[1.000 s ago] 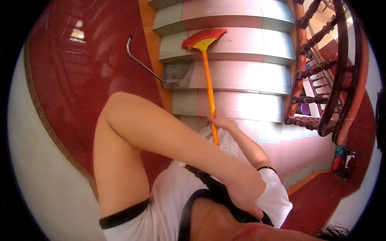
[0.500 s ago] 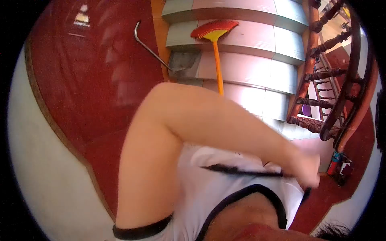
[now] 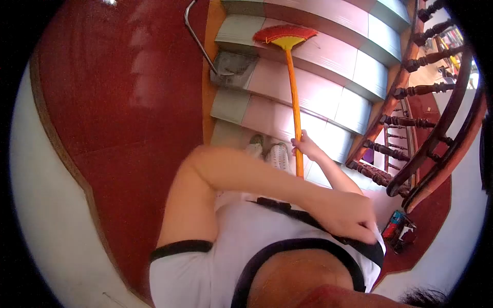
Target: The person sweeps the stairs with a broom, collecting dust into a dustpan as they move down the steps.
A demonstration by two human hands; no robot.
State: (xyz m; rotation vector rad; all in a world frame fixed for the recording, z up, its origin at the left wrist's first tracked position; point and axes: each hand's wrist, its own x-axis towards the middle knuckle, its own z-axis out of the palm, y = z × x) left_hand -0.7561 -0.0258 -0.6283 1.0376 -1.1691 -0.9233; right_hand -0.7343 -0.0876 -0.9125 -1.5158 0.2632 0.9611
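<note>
The broom has red bristles, a yellow head and an orange handle. Its bristles rest on a tiled stair step. My right hand is closed around the handle, whose lower end in view passes behind my left forearm. My left arm crosses my chest, and my left hand is closed on the black strap near my right shoulder; its fingertips are partly hidden. The strap runs across my white shirt.
Pink and white tiled steps rise ahead, with my shoes at their foot. A wooden banister borders the right. A bent metal rail is on the left by the dark red wall panel. A blue and red item lies low right.
My right hand on the broom handle has come into view. My left hand has moved left and down along the strap. The view has shifted, showing my shoes.
</note>
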